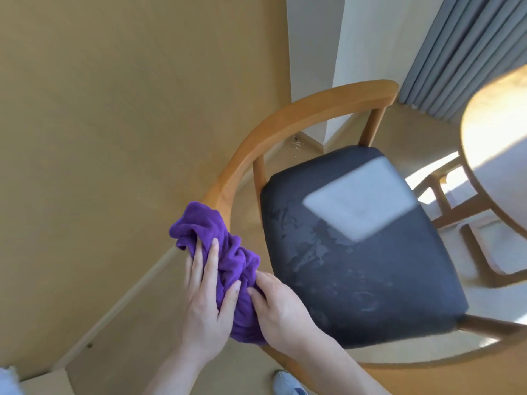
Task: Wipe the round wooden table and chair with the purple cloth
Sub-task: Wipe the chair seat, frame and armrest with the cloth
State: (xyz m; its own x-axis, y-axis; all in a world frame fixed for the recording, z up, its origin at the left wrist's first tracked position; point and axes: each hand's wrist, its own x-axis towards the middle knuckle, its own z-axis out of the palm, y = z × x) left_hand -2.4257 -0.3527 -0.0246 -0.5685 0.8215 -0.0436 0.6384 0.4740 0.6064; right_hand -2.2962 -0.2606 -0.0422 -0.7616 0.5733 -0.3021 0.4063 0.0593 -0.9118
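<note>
- Tan wall (119,115) fills the left half of frame; pale baseboard (119,303) runs diagonally along its foot, lower left.
- White wall section (368,38), top centre.
- Grey pleated curtain (467,52), upper right.
- Beige floor (405,132), bright sunlight patches at right edge.
- Light shoe (288,384), bottom centre.

A tan wall (128,109) fills the left side, a pale baseboard (114,309) runs along its foot, grey pleated curtains (470,52) hang at the upper right beside a white wall section (370,38), and a light shoe (288,383) stands on the beige floor (399,132).
</note>
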